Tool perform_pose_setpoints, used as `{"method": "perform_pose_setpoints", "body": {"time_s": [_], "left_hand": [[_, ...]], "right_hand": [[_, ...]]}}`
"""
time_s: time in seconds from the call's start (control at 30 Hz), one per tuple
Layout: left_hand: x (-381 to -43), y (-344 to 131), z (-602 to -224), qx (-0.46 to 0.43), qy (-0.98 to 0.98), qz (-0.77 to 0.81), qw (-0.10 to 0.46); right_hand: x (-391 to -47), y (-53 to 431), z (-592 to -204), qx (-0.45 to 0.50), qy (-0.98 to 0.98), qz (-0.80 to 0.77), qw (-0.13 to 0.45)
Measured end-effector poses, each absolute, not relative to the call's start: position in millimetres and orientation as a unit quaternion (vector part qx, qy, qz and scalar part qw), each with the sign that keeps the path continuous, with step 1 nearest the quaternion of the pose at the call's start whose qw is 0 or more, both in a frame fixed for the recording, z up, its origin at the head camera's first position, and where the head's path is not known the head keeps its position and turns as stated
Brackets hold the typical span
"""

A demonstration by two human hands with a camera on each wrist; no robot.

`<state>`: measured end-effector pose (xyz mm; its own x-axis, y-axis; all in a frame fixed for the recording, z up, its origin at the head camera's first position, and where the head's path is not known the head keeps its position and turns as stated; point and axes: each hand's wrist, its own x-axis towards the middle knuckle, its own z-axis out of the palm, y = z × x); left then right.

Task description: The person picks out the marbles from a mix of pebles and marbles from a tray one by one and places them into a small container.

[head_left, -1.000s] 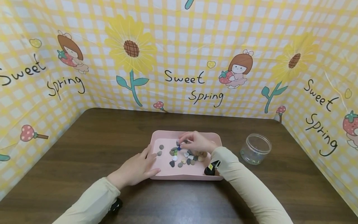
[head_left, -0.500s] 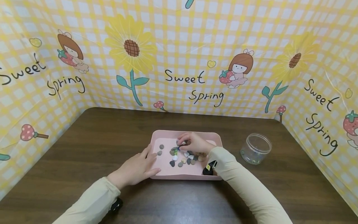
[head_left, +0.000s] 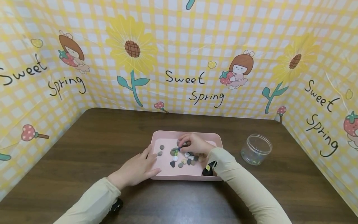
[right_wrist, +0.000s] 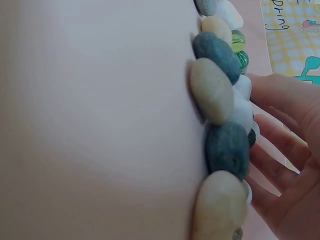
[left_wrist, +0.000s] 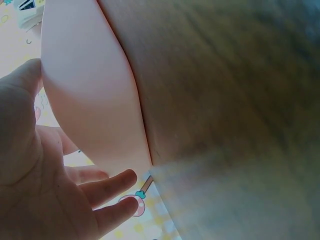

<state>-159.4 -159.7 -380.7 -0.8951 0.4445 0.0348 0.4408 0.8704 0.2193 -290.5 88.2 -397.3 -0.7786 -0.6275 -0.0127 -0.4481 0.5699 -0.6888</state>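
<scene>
A pink tray (head_left: 165,174) holds several pebbles (head_left: 172,164) and a few glass marbles. My left hand (head_left: 137,168) lies at the tray's left end with its fingers spread; in the left wrist view the thumb touches the tray's outer wall (left_wrist: 90,95). Over the heap in the middle, my right hand (head_left: 197,144) pinches a blue marble (head_left: 179,149) between thumb and forefinger. Beside that marble lie green marbles (head_left: 175,152). From the right wrist, smooth pebbles (right_wrist: 212,90) stand in front of the right fingertips and hide them; a green marble (right_wrist: 242,60) shows behind.
Right of the tray stands a lidless clear jar (head_left: 255,149) with several marbles at its bottom. Two grey pebbles (head_left: 162,147) lie apart at the tray's left side. A checked cloth (head_left: 179,56) walls off the back and sides of the brown table (head_left: 112,130).
My right hand has shifted slightly left and down, and its thumb and forefinger have closed on the blue marble. The left hand has stayed at the tray's edge.
</scene>
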Motion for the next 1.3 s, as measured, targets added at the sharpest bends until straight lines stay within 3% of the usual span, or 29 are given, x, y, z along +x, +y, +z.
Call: {"method": "perform_pose_setpoints", "body": {"time_s": [1.3], "left_hand": [[-158.3,-159.2,-379.1,0.237,0.964,0.116,-0.009]], "right_hand": [[-280.0,117.4,-357.0,-0.327,0.859,-0.385,0.082]]}}
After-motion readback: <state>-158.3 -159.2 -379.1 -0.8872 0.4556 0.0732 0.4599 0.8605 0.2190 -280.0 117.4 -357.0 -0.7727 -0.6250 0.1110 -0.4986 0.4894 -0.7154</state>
